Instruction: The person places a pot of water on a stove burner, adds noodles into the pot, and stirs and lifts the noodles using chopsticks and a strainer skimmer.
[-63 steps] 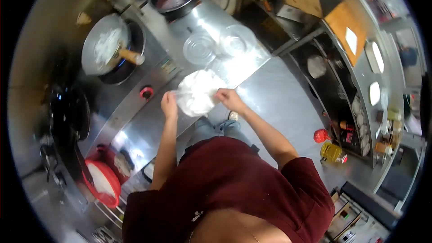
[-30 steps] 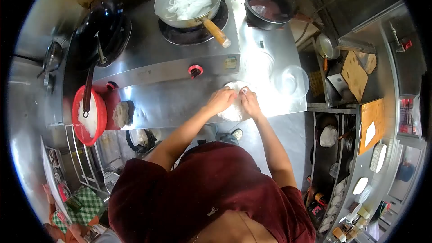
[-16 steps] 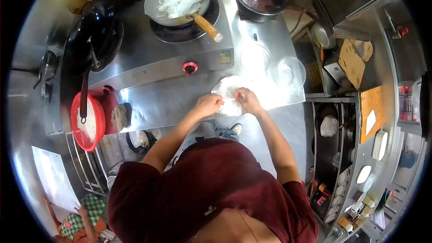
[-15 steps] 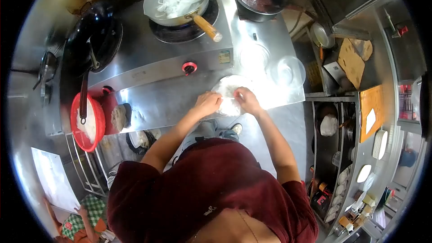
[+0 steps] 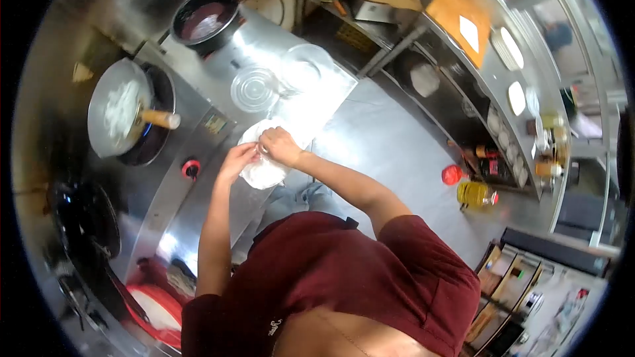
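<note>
Just below a clear lid (image 5: pixel 255 89) at twelve o'clock, the white bag (image 5: pixel 264 173) at the worktop's (image 5: pixel 264 38) edge looks light, soft and slippery, best held by its bunched top, where left hand (image 5: pixel 236 160) and right hand (image 5: pixel 281 146) pinch close together.

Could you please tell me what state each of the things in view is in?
White bundle: gathered, pinched by left hand and right hand.
Wooden-handled pan: uncovered, holding white pieces; blue glow beneath, burner apparently lit.
Black pot: uncovered, dark reddish contents.
Red basket: holding something white.
Bottle: red cap on, yellow liquid inside.
Black wok: too dark to tell whether empty.
</note>
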